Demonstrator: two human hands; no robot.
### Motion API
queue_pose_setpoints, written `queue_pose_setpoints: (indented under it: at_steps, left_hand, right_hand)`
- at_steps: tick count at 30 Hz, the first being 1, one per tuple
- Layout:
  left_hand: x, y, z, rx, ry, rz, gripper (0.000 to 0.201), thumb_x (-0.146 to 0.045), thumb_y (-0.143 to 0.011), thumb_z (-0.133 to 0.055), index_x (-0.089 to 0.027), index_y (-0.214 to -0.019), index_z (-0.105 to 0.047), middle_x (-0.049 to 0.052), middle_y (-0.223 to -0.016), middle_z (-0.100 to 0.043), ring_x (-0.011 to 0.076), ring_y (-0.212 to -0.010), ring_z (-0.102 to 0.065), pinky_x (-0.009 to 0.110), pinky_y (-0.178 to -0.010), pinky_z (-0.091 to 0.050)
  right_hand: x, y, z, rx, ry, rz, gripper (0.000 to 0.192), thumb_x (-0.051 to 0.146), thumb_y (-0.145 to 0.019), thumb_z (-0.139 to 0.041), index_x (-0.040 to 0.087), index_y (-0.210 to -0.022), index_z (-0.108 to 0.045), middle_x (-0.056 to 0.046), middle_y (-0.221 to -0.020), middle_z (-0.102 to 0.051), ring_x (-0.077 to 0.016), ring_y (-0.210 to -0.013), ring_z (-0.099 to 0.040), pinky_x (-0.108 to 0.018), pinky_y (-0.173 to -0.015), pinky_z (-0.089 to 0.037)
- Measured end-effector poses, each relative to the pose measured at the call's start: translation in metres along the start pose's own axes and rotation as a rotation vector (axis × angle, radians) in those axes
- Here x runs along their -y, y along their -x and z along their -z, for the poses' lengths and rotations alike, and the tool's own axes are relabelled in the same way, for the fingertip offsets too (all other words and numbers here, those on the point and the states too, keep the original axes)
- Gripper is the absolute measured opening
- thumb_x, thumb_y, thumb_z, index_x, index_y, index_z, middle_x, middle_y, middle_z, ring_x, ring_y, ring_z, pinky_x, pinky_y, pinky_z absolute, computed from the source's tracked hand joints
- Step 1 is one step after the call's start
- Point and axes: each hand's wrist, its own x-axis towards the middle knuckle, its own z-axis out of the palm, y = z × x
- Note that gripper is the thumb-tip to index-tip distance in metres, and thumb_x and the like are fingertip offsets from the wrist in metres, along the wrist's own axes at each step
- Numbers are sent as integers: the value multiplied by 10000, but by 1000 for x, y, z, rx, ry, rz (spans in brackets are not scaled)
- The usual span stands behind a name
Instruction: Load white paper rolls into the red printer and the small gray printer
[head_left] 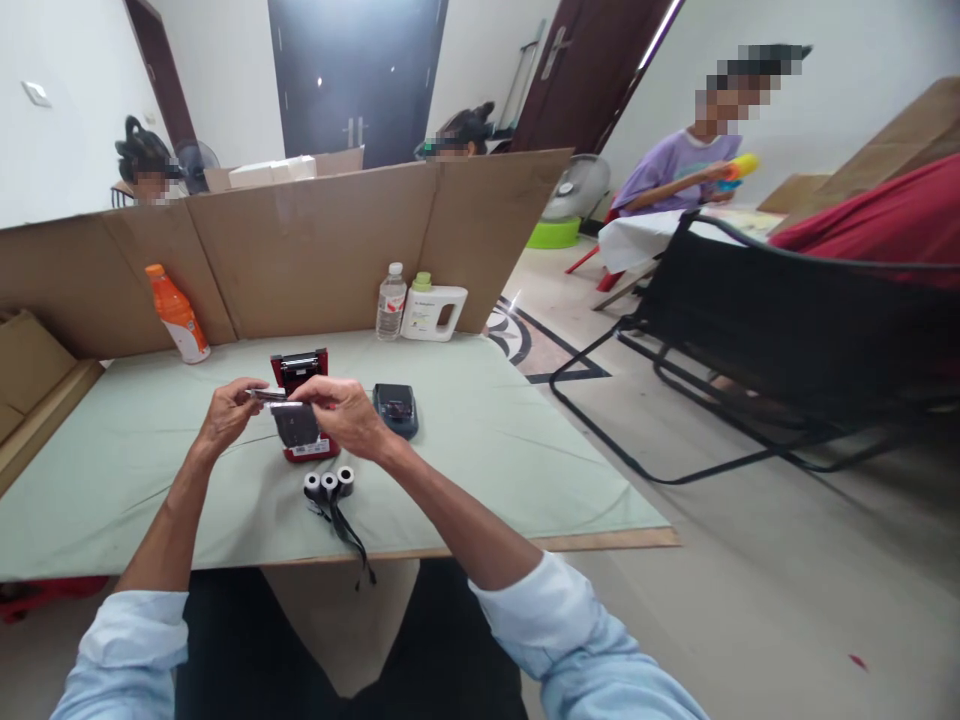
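- Together, my left hand (pixel 225 408) and right hand (pixel 341 410) pinch a thin strip (pixel 271 398) above the red device (pixel 301 410).
- Three small rolls (pixel 328 483) lie just below it on the table (pixel 487 440).

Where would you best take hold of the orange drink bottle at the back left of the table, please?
Grip the orange bottle around its middle, coming from the front: it stands slightly tilted, free of other things, while the cardboard screen blocks access from behind.

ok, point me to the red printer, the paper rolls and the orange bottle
red printer (pixel 300 366), head view, on its open top end.
paper rolls (pixel 328 484), head view, on the middle roll.
orange bottle (pixel 178 318), head view, on its body.
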Motion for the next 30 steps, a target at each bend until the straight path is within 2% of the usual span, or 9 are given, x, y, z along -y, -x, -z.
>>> queue_pose_setpoints:
  at_steps: [3, 6, 10, 13, 15, 18, 24, 27, 30]
  left_hand:
    - [1, 18, 26, -33, -153, -39, 256, -269, -781, -642, -158, -973, -770, 43, -832, -735, 144, -670, -626, 249, -619, -512]
    - [-1, 39, 42, -1, -311, -99, 264, -194, -771, -564, -183, -923, -779, 58, -917, -748, 164, -781, -659, 251, -655, -514]
    - [-5, 62, 44, 46, -391, -102, 303, -150, -767, -498, -197, -907, -763, 71, -964, -744, 193, -903, -684, 248, -628, -500]
    - [-8, 73, 40, 85, -394, -79, 291, -135, -770, -492, -193, -900, -746, 75, -977, -733, 197, -920, -686, 251, -628, -503]
    - [-11, 77, 37, 105, -392, -68, 301, -117, -768, -482, -191, -901, -742, 74, -988, -727, 193, -925, -686, 253, -642, -505]
    - [-18, 82, 30, 134, -374, -64, 327, -87, -762, -470, -190, -904, -746, 74, -1010, -720, 189, -946, -685, 250, -659, -506]
    - [-44, 86, 14, 308, -369, -140, 363, -32, -789, -478, -206, -918, -770, 59, -1028, -715, 154, -880, -667, 249, -704, -506]
    - [-63, 82, 3, 330, -364, -164, 366, -15, -787, -480, -200, -923, -765, 57, -1021, -714, 148, -863, -662, 237, -687, -504]
    - [-87, 72, -14, 336, -295, -209, 362, -5, -799, -486, -189, -952, -758, 62, -1016, -712, 157, -900, -667, 233, -699, -510]
  right_hand:
    - [2, 22, -17, 159, 106, 106, 221, 124, -874, -572, 207, -917, -773, -41, -928, -748, -190, -850, -689, -312, -778, -549]
    - [0, 41, -29, 316, 190, 184, 241, 96, -883, -588, 219, -972, -774, -55, -994, -755, -220, -950, -704, -352, -888, -556]
    - [3, 57, -33, 473, 284, 199, 183, 123, -901, -666, 221, -1012, -773, -63, -1051, -764, -229, -977, -709, -359, -903, -559]
    - [8, 62, -31, 526, 314, 192, 177, 117, -890, -701, 189, -1036, -770, -84, -1075, -767, -231, -986, -709, -351, -875, -567]
    - [8, 62, -28, 488, 294, 193, 162, 126, -904, -698, 175, -1043, -765, -96, -1079, -766, -233, -1006, -709, -360, -902, -567]
    - [6, 60, -20, 306, 207, 140, 150, 155, -941, -652, 187, -1034, -766, -96, -1067, -765, -223, -1038, -708, -368, -944, -567]
    - [0, 61, 8, -26, 39, -104, 179, 225, -951, -609, 194, -999, -778, -67, -1025, -758, -188, -957, -702, -308, -819, -568]
    - [-2, 66, 23, -119, 47, -177, 189, 259, -946, -605, 187, -972, -778, -62, -1003, -759, -190, -954, -689, -312, -827, -549]
    - [-2, 72, 31, -139, 40, -230, 192, 307, -932, -634, 189, -981, -779, -52, -971, -761, -182, -896, -680, -302, -773, -541]
